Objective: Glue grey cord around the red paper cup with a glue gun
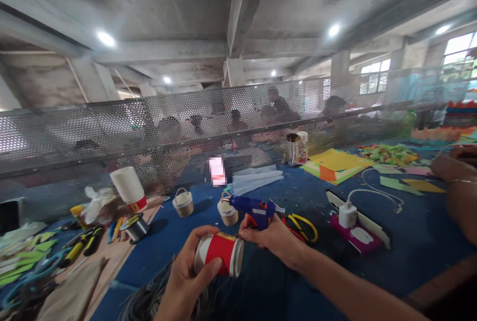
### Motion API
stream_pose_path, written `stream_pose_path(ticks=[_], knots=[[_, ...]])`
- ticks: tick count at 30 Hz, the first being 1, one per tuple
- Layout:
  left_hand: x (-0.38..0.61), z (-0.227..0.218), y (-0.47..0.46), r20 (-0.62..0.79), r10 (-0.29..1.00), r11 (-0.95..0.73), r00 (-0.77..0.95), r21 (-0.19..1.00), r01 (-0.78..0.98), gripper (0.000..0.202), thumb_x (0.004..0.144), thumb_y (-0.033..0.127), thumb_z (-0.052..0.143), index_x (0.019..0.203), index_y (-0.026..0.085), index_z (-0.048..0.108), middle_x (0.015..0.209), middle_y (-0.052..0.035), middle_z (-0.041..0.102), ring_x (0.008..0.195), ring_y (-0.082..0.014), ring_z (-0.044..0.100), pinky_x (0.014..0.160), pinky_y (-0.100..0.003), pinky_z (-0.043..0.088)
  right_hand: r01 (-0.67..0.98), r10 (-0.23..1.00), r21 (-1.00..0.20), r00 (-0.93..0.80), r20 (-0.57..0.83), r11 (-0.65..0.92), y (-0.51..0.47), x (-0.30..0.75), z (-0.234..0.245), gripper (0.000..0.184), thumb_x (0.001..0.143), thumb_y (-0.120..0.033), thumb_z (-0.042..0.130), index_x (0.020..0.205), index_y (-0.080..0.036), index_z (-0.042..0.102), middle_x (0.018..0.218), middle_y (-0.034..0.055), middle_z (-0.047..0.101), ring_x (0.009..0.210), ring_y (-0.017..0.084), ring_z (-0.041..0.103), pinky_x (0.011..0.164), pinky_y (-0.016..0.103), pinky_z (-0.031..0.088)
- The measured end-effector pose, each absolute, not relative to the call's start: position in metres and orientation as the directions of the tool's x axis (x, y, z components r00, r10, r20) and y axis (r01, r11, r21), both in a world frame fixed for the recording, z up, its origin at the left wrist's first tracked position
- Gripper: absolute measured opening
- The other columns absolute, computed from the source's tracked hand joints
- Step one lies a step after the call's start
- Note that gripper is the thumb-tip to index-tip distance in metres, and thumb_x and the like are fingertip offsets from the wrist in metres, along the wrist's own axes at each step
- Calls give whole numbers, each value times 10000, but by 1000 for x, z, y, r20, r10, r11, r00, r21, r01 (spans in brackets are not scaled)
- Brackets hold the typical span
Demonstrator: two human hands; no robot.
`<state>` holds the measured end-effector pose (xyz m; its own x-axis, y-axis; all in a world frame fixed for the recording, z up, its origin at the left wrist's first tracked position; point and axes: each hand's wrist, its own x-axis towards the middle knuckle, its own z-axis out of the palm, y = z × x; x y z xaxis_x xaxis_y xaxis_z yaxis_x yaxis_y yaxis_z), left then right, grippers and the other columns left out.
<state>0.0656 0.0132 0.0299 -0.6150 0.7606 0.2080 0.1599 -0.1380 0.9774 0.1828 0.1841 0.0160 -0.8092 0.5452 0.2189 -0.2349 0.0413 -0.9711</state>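
Observation:
My left hand [186,269] is wrapped around a white paper cup [223,254] with a red band, tipped on its side. In my right hand [276,239] is a blue hot glue gun [261,209], its nozzle pointing left above the cup. The right fingertips come close to the cup's rim; whether they touch it I cannot tell. Behind the glue gun's nozzle stands a small handled basket [228,214], partly covered by it. Another small basket [183,203] with a looped handle stands to its left.
A stack of paper cups [128,187], a wire spool [136,228] and pliers [93,241] lie left. Yellow-handled scissors [307,226] and a purple power strip [359,236] are right. A perforated metal screen [156,137] closes off the back. Another person's arm [462,197] reaches in at right.

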Motion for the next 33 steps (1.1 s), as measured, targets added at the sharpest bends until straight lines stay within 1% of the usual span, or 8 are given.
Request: stream_pose_path(ticks=[5,10,15,21,26,29,33], knots=[[69,32,13,209,733,-141,-647,978,156,540,680,473,804,1095,240,547,802,17,687,623,-144,582,582,-210,457,-261,545,-964,-802,245,51,185,182,15,205,727,-327,795,779,-171,673,679,-26,577,575,93,433,488,201,337],[67,31,13,217,736,-140,-641,976,170,528,688,478,793,1088,237,547,802,9,689,613,-156,588,559,-221,454,-241,550,-970,-804,224,42,184,183,16,183,720,-315,792,758,-179,676,623,-45,550,530,84,409,485,209,326],[66,30,12,247,727,-145,-640,967,208,519,685,485,790,1076,242,551,867,2,693,656,-170,600,561,-226,459,-231,540,-973,-816,209,26,183,184,17,175,719,-304,784,772,-182,670,690,-28,598,569,93,441,497,201,347],[68,30,12,269,712,-152,-648,961,231,492,692,490,784,1055,233,573,842,-9,698,670,-189,609,571,-236,453,-230,544,-973,-818,187,-10,183,186,18,213,699,-325,798,795,-185,669,712,-23,605,611,107,472,502,196,356],[67,30,14,256,713,-167,-652,966,197,491,674,481,802,1037,237,578,833,8,677,648,-169,592,542,-220,435,-289,545,-957,-805,234,-17,183,187,23,235,707,-342,796,783,-186,639,712,-34,581,586,98,454,516,211,371],[66,28,13,242,736,-157,-632,969,188,494,697,475,788,1065,240,557,820,12,672,632,-157,583,558,-219,448,-326,531,-945,-805,267,-19,183,188,25,230,722,-334,792,786,-186,628,697,-45,562,568,89,433,521,217,365],[65,27,13,245,745,-141,-620,967,213,481,719,478,769,1076,245,546,853,4,689,666,-172,603,584,-228,464,-349,528,-937,-802,279,-34,183,189,26,212,731,-303,787,784,-185,619,719,-44,565,576,84,421,514,210,351]])
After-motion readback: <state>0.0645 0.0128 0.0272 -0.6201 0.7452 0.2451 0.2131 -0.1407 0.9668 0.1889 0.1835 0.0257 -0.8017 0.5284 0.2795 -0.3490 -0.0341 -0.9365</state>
